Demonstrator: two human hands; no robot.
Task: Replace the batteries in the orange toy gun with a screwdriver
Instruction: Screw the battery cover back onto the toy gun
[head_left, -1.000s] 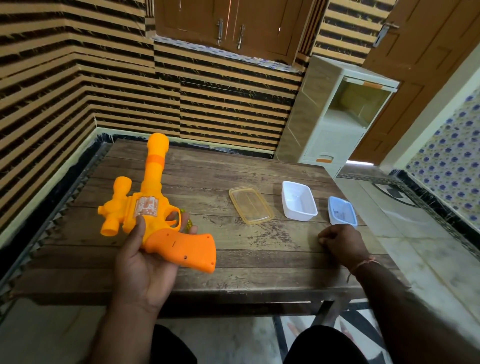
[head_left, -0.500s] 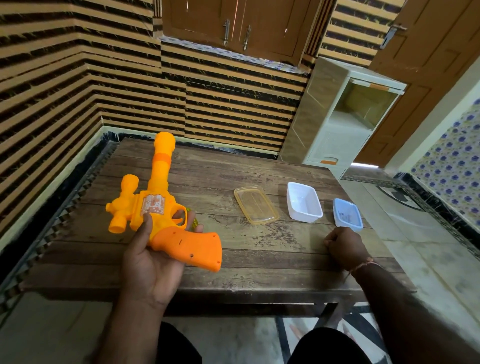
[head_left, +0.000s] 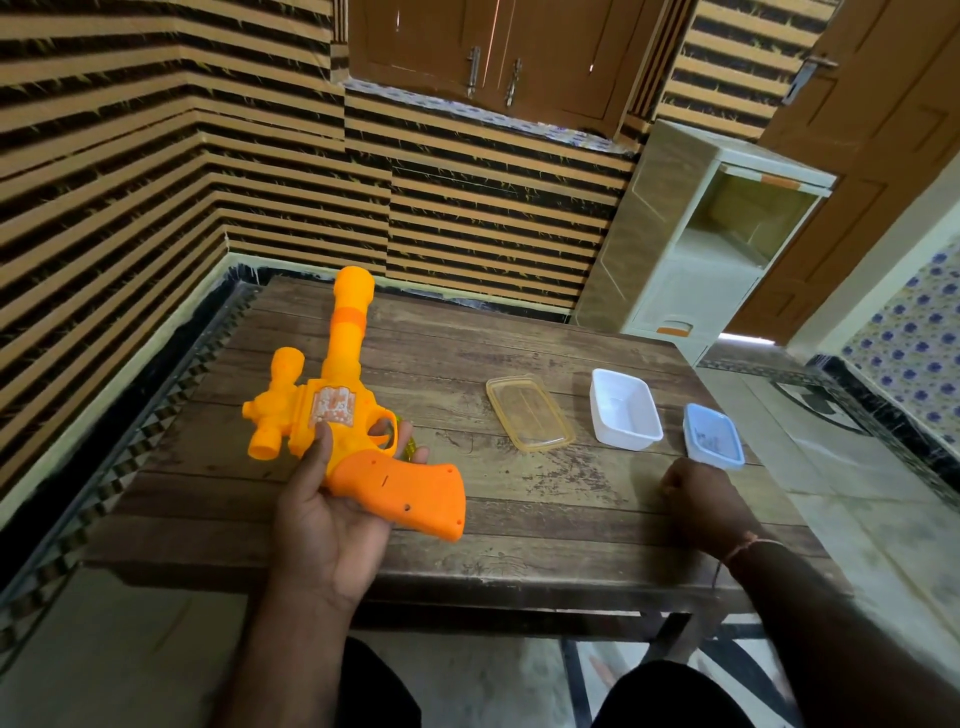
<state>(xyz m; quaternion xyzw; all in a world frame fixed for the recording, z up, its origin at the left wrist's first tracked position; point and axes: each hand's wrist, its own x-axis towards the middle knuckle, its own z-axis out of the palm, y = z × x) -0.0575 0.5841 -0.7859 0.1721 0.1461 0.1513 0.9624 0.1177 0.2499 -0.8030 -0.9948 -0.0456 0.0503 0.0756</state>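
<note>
The orange toy gun (head_left: 348, 410) lies on its side in my left hand (head_left: 332, 514), above the left half of the wooden table (head_left: 519, 499). Its barrel points away from me and its darker orange grip, with small screw holes, points right. My thumb presses on the gun's body by a sticker. A bit of yellow-green plastic shows under my fingertips, behind the trigger guard. My right hand (head_left: 696, 499) rests on the table as a closed fist, just in front of a small blue container (head_left: 712, 435). I cannot tell whether the fist holds anything. No screwdriver or batteries are visible.
A clear yellowish lid (head_left: 529, 412) lies mid-table, with a white plastic tub (head_left: 625, 409) to its right. A cream plastic cabinet (head_left: 711, 244) stands beyond the table's far right corner. Striped walls close the left and back sides. My knees are under the near edge.
The gun stays in my left hand with the same grip. My right fist stays on the table by the blue container. The view has shifted slightly.
</note>
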